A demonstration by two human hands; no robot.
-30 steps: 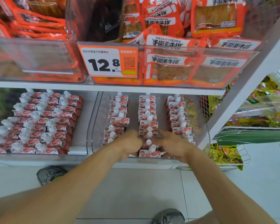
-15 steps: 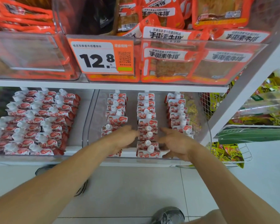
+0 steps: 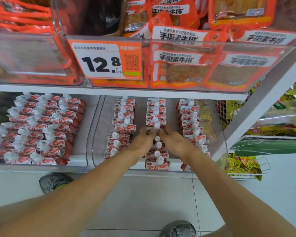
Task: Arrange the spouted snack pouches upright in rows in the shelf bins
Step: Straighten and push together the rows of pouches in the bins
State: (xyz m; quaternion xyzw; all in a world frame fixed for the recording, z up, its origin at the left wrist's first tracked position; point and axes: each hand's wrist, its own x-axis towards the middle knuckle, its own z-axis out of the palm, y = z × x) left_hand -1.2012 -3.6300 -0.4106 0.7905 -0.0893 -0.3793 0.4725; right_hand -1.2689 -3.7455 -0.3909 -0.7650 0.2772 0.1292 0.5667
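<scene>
Left hand: I see my left hand (image 3: 142, 140) reaching into the right bin, fingers curled against the left side of the middle row of pouches, pressing in on it
Right hand: my right hand (image 3: 173, 140) mirrors it on the other side of that row, fingers bent round the pouches; whether either hand actually pinches a single pouch I cannot tell, the fingertips are blurred
Right bin: the clear bin (image 3: 219, 134) on the lower shelf holds 3 upright rows of spouted pouches, white caps up; the middle row (image 3: 155, 110) runs front to back between my hands, the left row (image 3: 122, 117) leans a little unevenly, the right row (image 3: 190, 120) stands near the bin's right wall
Left bin: the neighbouring bin (image 3: 79, 158) is packed with 3 tight rows of the same pouches (image 3: 39, 127), tilted toward the left
Upper shelf: clear bins of orange snack packets (image 3: 181, 65), with an orange price tag (image 3: 106, 59) reading 12.8 on the front
Edges and room: bare bin floor shows between the 3 rows and along the right bin's left wall; the white shelf post (image 3: 256, 108) slants just right of the bin, and a wire basket of yellow packets (image 3: 243, 166) sits beyond it
</scene>
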